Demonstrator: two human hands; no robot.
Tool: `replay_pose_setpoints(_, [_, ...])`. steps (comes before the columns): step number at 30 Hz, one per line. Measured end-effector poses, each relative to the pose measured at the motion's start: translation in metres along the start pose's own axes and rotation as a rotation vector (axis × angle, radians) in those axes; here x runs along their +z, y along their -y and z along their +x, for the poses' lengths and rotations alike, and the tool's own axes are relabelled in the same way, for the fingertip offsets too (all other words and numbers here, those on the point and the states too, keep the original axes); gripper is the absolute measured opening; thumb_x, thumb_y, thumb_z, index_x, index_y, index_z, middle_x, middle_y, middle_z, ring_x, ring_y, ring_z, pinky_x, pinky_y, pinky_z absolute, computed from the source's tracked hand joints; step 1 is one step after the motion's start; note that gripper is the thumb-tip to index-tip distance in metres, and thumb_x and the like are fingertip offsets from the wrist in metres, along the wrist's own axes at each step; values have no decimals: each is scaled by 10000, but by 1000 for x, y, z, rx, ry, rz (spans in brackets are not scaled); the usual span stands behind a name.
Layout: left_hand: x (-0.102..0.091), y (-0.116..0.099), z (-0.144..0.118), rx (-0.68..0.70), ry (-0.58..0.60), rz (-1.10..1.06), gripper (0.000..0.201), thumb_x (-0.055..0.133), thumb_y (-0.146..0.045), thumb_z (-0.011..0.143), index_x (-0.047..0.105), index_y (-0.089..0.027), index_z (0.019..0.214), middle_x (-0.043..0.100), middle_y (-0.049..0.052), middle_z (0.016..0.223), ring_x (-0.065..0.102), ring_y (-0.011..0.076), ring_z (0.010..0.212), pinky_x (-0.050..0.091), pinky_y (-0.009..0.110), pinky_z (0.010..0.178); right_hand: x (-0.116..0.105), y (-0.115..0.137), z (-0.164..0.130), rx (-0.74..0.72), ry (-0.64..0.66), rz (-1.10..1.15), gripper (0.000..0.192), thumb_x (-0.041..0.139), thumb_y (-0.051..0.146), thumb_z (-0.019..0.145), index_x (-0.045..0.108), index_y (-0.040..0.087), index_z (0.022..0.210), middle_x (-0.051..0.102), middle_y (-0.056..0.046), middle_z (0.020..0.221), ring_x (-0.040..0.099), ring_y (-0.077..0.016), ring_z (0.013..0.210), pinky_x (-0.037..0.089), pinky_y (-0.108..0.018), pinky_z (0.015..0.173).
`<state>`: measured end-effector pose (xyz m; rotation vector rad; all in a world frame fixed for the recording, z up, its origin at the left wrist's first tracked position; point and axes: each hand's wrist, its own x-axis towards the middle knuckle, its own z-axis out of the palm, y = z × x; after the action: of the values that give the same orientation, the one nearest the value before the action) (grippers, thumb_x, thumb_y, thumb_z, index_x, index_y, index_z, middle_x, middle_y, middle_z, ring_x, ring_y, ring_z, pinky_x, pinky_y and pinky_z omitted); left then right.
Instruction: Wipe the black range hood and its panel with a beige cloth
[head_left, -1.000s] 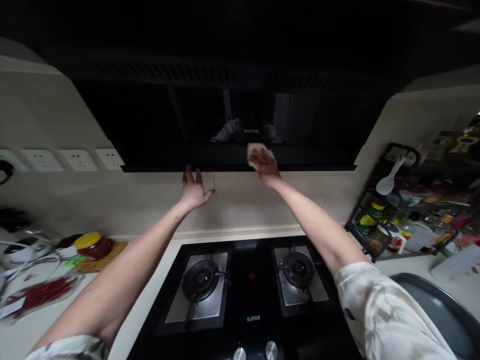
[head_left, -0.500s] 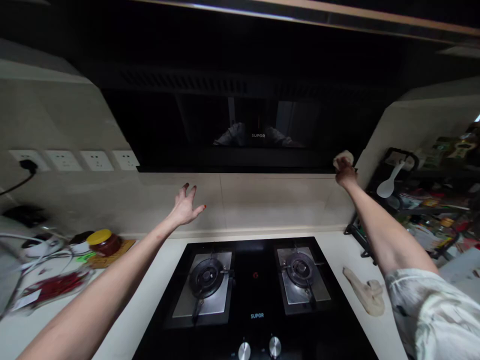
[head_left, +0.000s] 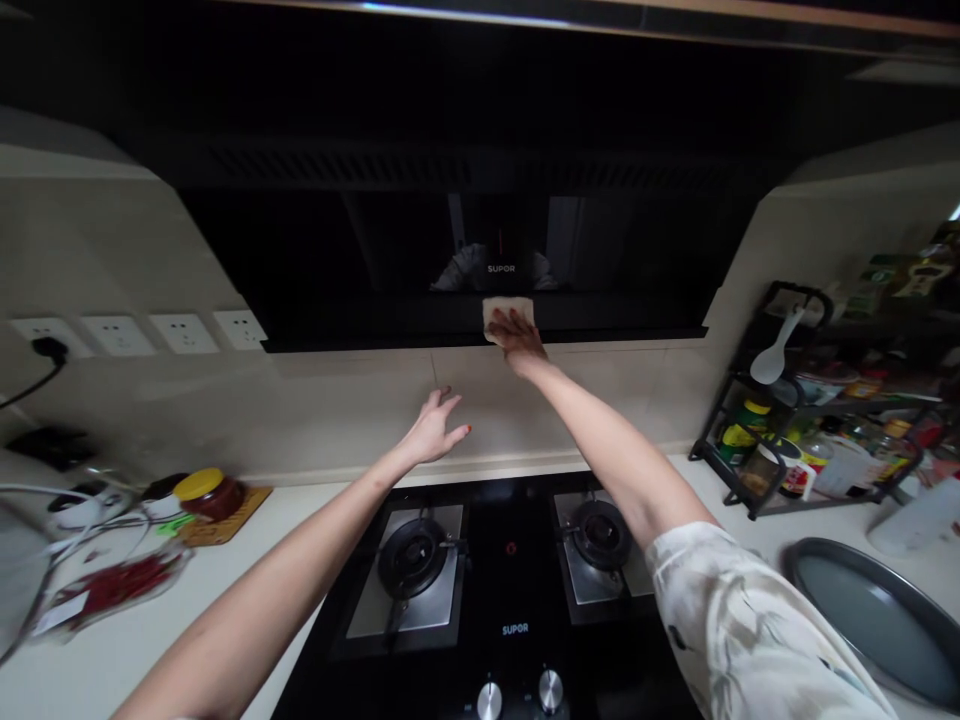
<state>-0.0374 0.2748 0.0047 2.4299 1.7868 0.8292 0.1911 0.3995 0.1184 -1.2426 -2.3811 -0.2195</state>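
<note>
My right hand (head_left: pixel 519 340) presses a beige cloth (head_left: pixel 508 304) flat against the lower front of the black range hood (head_left: pixel 360 240), just under its SUPOR lettering. The fingers lie over the cloth near the hood's bottom lip. To the left and a little lower, my left hand (head_left: pixel 435 428) hangs in the air before the wall tiles, fingers apart and holding nothing. Below both arms is the black gas cooktop (head_left: pixel 514 580) with two burners and two silver knobs; my right forearm and sleeve cover part of its right side.
A yellow-lidded jar (head_left: pixel 210 494) stands on a wooden board (head_left: pixel 247 510) at left, near a bag of dried red chillies (head_left: pixel 120 588) and cables. Wall sockets (head_left: pixel 116 335) line the left wall. On the right are a spice rack (head_left: pixel 780 500), a white spoon (head_left: pixel 777 348) and a grey pan (head_left: pixel 877 610).
My right hand has slid the cloth leftward along the hood's lower edge, from the right corner to near the middle. My left hand has shifted right and slightly down, still open.
</note>
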Motion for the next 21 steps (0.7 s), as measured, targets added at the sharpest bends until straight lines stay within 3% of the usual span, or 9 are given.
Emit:
replay_pose_setpoints(3, [-2, -2, -9, 3, 16, -17, 683, 590, -481, 939, 575, -74, 1487, 463, 279, 1579, 452, 403, 1524, 410, 543, 1249, -11, -20, -6, -11, 31, 24, 648, 386, 59, 1039, 424, 259, 1654, 266, -26, 1782, 240, -223, 1642, 299, -515, 1300])
replay_pose_setpoints(7, [-21, 12, -38, -48, -1, -33, 665, 574, -530, 927, 631, -105, 1436, 500, 252, 1548, 501, 393, 1486, 429, 540, 1235, -31, -89, -44, 120, 12, 5, 883, 346, -67, 892, 444, 378, 1649, 207, 60, 1793, 130, -206, 1680, 254, -591, 1316])
replay_pose_setpoints(10, [-37, 23, -63, -186, -39, -67, 634, 615, -531, 863, 701, -119, 1337, 551, 234, 1478, 562, 406, 1423, 448, 541, 1218, -53, -149, -82, 376, -77, -48, 842, 396, -34, 886, 482, 346, 1633, 270, -2, 1780, 205, -249, 1661, 314, -583, 1284])
replay_pose_setpoints(13, [-42, 16, -76, -362, -108, -295, 546, 730, -509, 754, 768, -152, 1166, 635, 193, 1329, 655, 415, 1277, 467, 574, 1189, -74, -179, -110, 615, -341, -12, 667, 431, 56, 926, 574, 199, 1563, 454, -156, 1670, 404, -350, 1549, 387, -604, 1213])
replay_pose_setpoints(15, [-36, -4, -76, -431, -149, -530, 489, 804, -497, 710, 783, -166, 1069, 682, 172, 1224, 671, 410, 1226, 467, 591, 1178, -76, -169, -120, 670, -532, 80, 581, 406, 117, 953, 606, 89, 1497, 591, -245, 1501, 545, -374, 1398, 435, -594, 1161])
replay_pose_setpoints(17, [-23, -35, -70, -426, -151, -693, 482, 813, -520, 755, 783, -173, 1089, 713, 171, 1196, 674, 383, 1222, 510, 565, 1138, -62, -132, -127, 599, -592, 225, 534, 380, 152, 964, 640, 57, 1422, 668, -254, 1351, 622, -354, 1266, 473, -557, 1126])
replay_pose_setpoints(19, [-8, -72, -61, -393, -121, -850, 517, 764, -556, 860, 749, -193, 1228, 710, 178, 1293, 678, 337, 1239, 583, 508, 1047, -34, -76, -137, 414, -532, 401, 488, 386, 186, 977, 669, 111, 1367, 693, -207, 1313, 645, -322, 1217, 498, -516, 1116])
replay_pose_setpoints(21, [6, -107, -49, -388, -89, -1174, 534, 751, -549, 925, 688, -232, 1350, 672, 179, 1403, 670, 313, 1272, 619, 471, 981, 3, -15, -151, 177, -407, 535, 454, 418, 228, 986, 679, 178, 1353, 692, -159, 1345, 636, -302, 1237, 498, -499, 1137])
